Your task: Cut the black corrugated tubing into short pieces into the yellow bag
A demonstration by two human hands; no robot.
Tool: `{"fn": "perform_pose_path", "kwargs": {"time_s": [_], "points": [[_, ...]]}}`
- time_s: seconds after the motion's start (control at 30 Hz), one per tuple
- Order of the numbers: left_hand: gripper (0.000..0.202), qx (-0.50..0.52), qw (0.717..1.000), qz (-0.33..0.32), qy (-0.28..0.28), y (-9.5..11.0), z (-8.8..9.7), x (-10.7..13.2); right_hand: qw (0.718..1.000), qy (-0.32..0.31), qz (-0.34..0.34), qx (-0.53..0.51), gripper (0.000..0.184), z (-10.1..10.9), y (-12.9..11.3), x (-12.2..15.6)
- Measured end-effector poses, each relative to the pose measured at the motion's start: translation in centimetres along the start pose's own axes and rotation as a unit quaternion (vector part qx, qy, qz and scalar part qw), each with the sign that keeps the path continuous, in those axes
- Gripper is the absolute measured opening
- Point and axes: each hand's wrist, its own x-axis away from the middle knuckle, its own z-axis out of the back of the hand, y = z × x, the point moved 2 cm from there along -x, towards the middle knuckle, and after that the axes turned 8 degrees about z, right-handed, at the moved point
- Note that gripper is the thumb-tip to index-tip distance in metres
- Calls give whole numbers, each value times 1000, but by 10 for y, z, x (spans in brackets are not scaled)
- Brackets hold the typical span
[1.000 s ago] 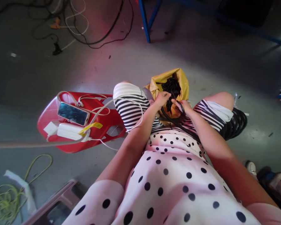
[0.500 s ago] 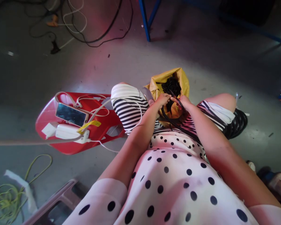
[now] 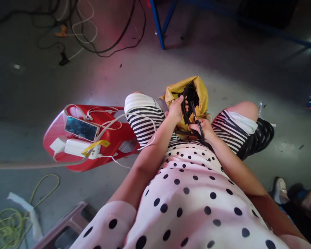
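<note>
I sit with a yellow bag (image 3: pixel 200 90) between my knees; it is full of black cable pieces (image 3: pixel 192 98). My left hand (image 3: pixel 175 110) is closed round a looped black cable (image 3: pixel 183 108) at the bag's mouth. My right hand (image 3: pixel 203 127) sits lower, near my lap, pinching the same black cable where it runs down over my striped shorts. Both hands are close together, in front of the bag.
A red plastic stool (image 3: pixel 114 135) on my left carries a phone (image 3: pixel 81 128), a white charger block (image 3: pixel 76 147) and white leads. Yellow-green cord (image 3: pixel 7 221) lies bottom left, dark cables (image 3: pixel 98 38) at the far floor, a blue frame leg (image 3: pixel 157 26) ahead. Shoes (image 3: pixel 295 193) are at the right.
My right hand has drawn back from the bag mouth toward my lap, pulling the cable down. My left hand has shifted slightly up and left, holding the loop at the bag's opening.
</note>
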Motion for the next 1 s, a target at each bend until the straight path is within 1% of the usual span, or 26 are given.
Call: {"fn": "perform_pose_path", "kwargs": {"time_s": [0.03,0.07,0.13,0.2,0.33,0.47,0.57,0.7,0.8,1.0], "points": [[22,-11,999,-15,-31,1,-5,12,1000,14,-1,-2,56,1,-3,-1],[21,-32,998,-22,-51,2,-8,22,1000,28,-6,-2,57,3,-5,-3],[20,-84,993,-36,-70,5,-12,38,998,51,-13,17,60,11,-9,-8],[20,-133,987,-47,-72,7,-12,48,996,61,-4,70,62,22,-14,-14],[16,-180,979,-72,-55,8,-7,53,981,37,21,190,64,37,-26,-19],[12,-206,973,-90,-55,6,-3,53,968,18,14,250,61,35,-39,-21],[9,-224,967,-109,-61,6,-3,52,972,20,4,233,60,30,-44,-23],[9,-233,963,-127,-58,4,-1,47,989,15,-12,143,60,27,-42,-26],[10,-234,960,-139,-58,1,1,41,995,15,-28,95,62,30,-37,-30],[16,-243,953,-163,-75,-2,4,34,996,6,-31,87,62,36,-32,-39]]}}
